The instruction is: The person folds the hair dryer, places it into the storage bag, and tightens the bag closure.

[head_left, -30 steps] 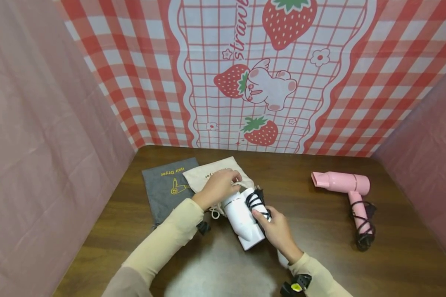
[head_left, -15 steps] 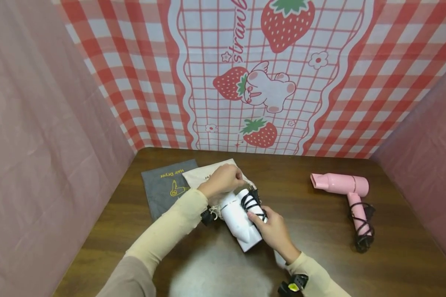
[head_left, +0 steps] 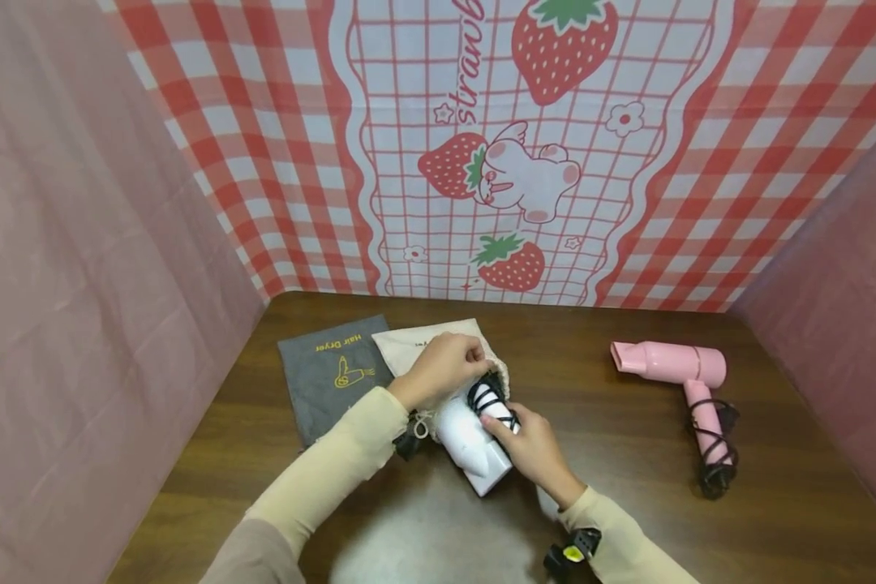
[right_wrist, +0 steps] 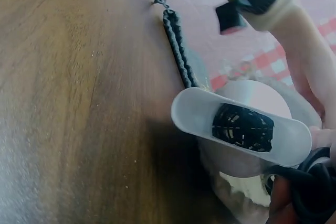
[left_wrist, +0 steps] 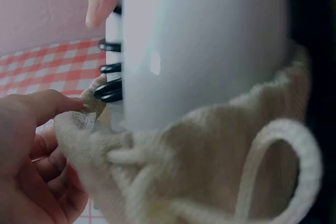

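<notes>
A white hair dryer (head_left: 470, 448) with black cord (head_left: 485, 397) wound round its handle lies partly inside a cream drawstring bag (head_left: 401, 342), rear end first. Its flat nozzle (right_wrist: 190, 109) points out toward me, as the right wrist view shows. My left hand (head_left: 441, 369) pinches the rim of the bag beside the dryer; in the left wrist view, the cloth edge (left_wrist: 79, 121) sits between thumb and finger. With my right hand (head_left: 536, 450) I grip the cord-wrapped handle. A loop of the drawstring (left_wrist: 286, 124) hangs loose. The dryer's back end is hidden by cloth.
Left of the cream bag lies a flat grey bag (head_left: 317, 377) with yellow "Hair Dryer" lettering, partly covered by it. A pink hair dryer (head_left: 679, 362), its cord wrapped round the handle, lies at the right of the wooden table (head_left: 613, 519). Checked cloth hangs behind.
The bag's mouth has been drawn farther over the dryer body and the handle's end. My left hand has shifted right along the rim; my right hand keeps its grip on the handle.
</notes>
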